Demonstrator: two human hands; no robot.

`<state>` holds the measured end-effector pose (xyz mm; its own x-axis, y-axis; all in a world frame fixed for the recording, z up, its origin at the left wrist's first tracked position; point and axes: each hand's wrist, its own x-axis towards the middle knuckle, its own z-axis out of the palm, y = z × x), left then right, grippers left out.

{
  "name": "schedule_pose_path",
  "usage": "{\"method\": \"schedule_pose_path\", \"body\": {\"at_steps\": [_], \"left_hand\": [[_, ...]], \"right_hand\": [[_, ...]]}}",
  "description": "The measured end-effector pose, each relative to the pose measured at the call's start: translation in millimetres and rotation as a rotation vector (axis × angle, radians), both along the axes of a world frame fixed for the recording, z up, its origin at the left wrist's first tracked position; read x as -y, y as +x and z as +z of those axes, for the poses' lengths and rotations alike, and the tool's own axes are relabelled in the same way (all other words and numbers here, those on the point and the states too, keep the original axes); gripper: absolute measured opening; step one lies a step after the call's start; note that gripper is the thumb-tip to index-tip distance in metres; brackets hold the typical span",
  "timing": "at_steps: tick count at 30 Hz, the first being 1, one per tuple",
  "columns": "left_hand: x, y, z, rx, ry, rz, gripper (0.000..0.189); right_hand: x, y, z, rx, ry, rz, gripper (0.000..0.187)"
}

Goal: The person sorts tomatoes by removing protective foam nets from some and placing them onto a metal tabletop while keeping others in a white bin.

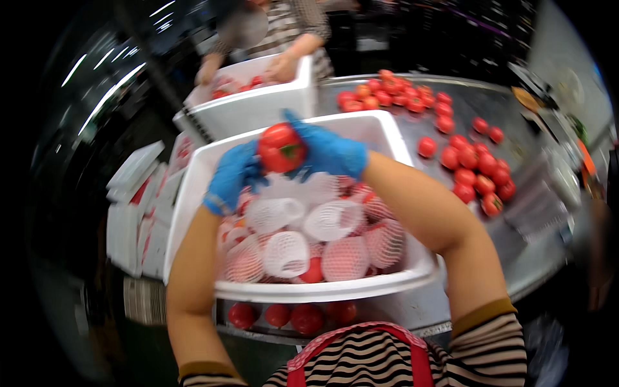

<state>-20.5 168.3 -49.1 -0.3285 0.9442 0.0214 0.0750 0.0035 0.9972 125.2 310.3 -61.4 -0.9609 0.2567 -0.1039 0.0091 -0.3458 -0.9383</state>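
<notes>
A large red tomato (pixel 276 140) with a green calyx is held up between my two blue-gloved hands. My left hand (pixel 234 174) grips it from the left, and my right hand (pixel 333 150) wraps its other side, thumb and fingers partly blurred. Below them stands a white foam box (pixel 319 292), holding tomatoes in white foam net sleeves (pixel 344 259). Some sleeves, such as one foam net (pixel 286 252) near the middle, look empty or loosely folded. A bare red tomato (pixel 313 272) shows between the sleeves near the front wall.
Loose tomatoes (pixel 466 157) lie in groups on the metal table (pixel 401 130) to the right. Beyond my box, a person's hands (pixel 284 66) rest at another white foam box (pixel 261 104). Stacked foam boxes (pixel 123 237) stand left. Several tomatoes (pixel 307 318) sit before the front wall.
</notes>
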Motion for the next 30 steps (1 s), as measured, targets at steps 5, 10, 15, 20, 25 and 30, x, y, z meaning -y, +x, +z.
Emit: {"method": "schedule_pose_path", "body": {"at_steps": [5, 10, 15, 20, 25, 30], "left_hand": [[9, -5, -3, 0.035, 0.071, 0.004, 0.043], [0, -9, -8, -0.056, 0.001, -0.018, 0.039], [3, -24, -12, -0.081, 0.016, 0.034, 0.035], [-7, -22, -19, -0.118, -0.040, 0.162, 0.031], [-8, -27, -23, -0.220, -0.039, 0.266, 0.030], [-6, -41, -26, -0.470, -0.083, 0.478, 0.019]], "right_hand": [[0, 6, 19, -0.432, 0.173, -0.194, 0.046], [-74, 67, 20, -0.580, 0.185, -0.832, 0.056], [-174, 205, -78, -0.197, 0.537, -1.440, 0.047], [-213, 336, -117, 0.440, 0.861, -1.762, 0.072], [-232, 388, -150, 1.010, 0.837, -1.582, 0.076], [-226, 369, -128, 1.404, 0.996, -1.316, 0.065]]}}
